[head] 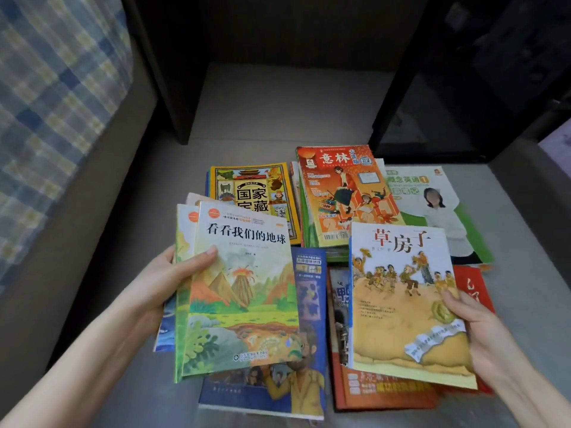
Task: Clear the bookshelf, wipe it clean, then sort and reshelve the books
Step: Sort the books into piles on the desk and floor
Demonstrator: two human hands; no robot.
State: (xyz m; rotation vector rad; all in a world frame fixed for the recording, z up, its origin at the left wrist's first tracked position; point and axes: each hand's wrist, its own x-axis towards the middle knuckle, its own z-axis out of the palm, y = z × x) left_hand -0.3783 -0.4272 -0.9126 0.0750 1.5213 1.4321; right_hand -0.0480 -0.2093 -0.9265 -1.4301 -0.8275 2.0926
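Note:
My left hand (167, 282) grips a small stack of picture books, the top one a volcano-cover book (244, 291), thumb on its front. My right hand (472, 329) holds a yellow-cover book (404, 301) by its right edge, lifted over the pile. Beneath lie several books on the grey floor: a blue book (309, 304), an orange-red book (386, 393), a yellow-bordered book (256, 193), a red magazine stack (343, 193) and a white-green English book (438, 211). Behind them stands the dark bookshelf (173, 88), its bottom compartment (287, 103) bare.
A plaid-covered bed or couch (52, 103) fills the left side. A dark open compartment (432, 118) of the shelf stands at the right rear. A thin red booklet (472, 285) pokes out under my right hand. Grey floor (123, 211) surrounds the pile.

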